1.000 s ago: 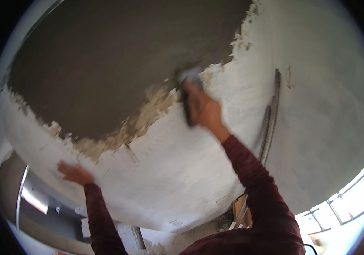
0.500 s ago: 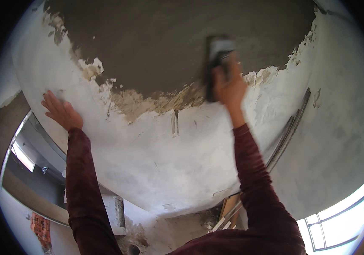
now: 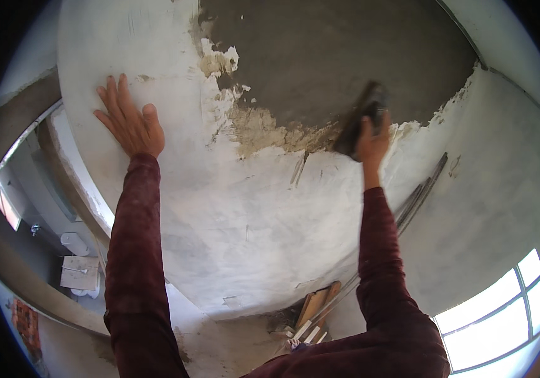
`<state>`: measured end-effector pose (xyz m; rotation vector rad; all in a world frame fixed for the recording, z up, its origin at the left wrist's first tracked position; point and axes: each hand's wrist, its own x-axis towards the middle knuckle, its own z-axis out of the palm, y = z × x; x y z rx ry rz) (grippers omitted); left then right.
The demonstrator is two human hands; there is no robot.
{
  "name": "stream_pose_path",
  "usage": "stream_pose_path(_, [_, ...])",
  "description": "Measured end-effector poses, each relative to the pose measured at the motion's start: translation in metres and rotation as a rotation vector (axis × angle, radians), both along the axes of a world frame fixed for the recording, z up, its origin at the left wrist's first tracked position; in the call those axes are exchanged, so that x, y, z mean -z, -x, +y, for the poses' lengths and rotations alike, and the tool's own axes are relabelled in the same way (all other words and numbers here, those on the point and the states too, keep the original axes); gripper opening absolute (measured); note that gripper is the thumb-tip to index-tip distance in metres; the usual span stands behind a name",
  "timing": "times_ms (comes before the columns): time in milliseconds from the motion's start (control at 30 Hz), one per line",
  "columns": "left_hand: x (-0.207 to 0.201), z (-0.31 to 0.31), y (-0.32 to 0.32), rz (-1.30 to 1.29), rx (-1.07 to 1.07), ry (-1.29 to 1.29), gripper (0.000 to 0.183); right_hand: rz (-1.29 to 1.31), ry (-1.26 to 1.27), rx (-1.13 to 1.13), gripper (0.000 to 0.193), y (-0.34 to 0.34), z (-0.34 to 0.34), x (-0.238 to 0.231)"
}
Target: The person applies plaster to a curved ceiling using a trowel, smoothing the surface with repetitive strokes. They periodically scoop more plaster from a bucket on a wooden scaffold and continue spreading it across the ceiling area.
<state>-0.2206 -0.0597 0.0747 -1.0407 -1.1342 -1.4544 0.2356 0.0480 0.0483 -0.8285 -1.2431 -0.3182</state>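
My right hand (image 3: 372, 145) grips a dark plastering float (image 3: 353, 132), slightly blurred, its face against the wall. The tool lies tilted across the lower edge of a dark, smooth patch of wet plaster (image 3: 320, 57). Along that edge runs a ragged, tan, crumbly band (image 3: 263, 129) that meets the pale wall (image 3: 244, 208). Well to the left, my left hand (image 3: 134, 120) rests on the pale wall with its fingers spread, holding nothing.
Long thin bars (image 3: 424, 189) lean against the wall at the right. Wooden boards (image 3: 314, 309) stand at its foot. A bright window (image 3: 497, 315) is at lower right. Through an opening at left are a toilet (image 3: 75, 244) and exposed red brick (image 3: 25, 327) below.
The view has shifted, and the plaster patch now sits farther right in it. The float has tilted over and come lower, to the patch's lower edge. My left hand's fingers are spread wider.
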Motion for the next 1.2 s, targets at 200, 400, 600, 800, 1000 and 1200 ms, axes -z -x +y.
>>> stream_pose_path(200, [0.004,-0.006,0.010,0.000,-0.012,0.011,0.068,-0.736,0.130,-0.344,0.064,0.136,-0.092,0.148])
stream_pose_path(400, [0.004,-0.001,0.009,0.037,-0.038,0.028,0.063,-0.356,-0.033,-0.030,0.052,0.085,-0.063,0.064])
stream_pose_path(600, [0.004,-0.003,0.009,0.054,-0.059,0.018,0.070,-0.193,-0.065,0.193,0.039,0.031,-0.021,0.004])
stream_pose_path(800, [0.002,-0.003,0.007,0.031,-0.040,0.018,0.075,-0.364,0.005,-0.025,0.047,0.067,-0.040,0.084])
stream_pose_path(1000, [0.003,0.002,0.001,0.052,-0.048,0.038,0.071,0.070,0.070,0.117,0.046,0.007,-0.015,0.031])
stream_pose_path(1200, [-0.001,-0.006,0.013,0.081,-0.070,-0.003,0.066,-0.194,0.175,-0.019,0.044,0.053,-0.025,0.068])
